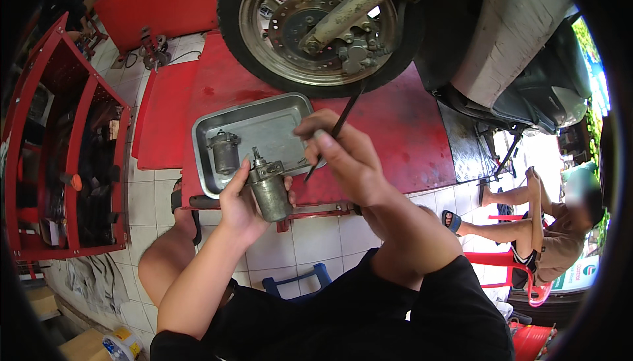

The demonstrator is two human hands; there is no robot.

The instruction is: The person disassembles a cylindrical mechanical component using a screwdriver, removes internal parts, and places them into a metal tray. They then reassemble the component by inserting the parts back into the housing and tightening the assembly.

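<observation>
A grey metal starter motor, with a thin toothed shaft at its top, is upright in my left hand, whose fingers wrap around its body. My right hand is closed on a thin dark rod, slanted with its lower end near the motor's right side. The rod's exact kind is hard to make out. A metal tray lies just beyond both hands. Inside its left part stands a second, similar starter motor. Small parts near the tray's right side are partly hidden by my right hand.
The tray sits on a red lift platform. Beyond it stands a scooter's front wheel with a brake disc. A red tool shelf is at left. On the right, a person sits on a red chair. A blue stool is below me.
</observation>
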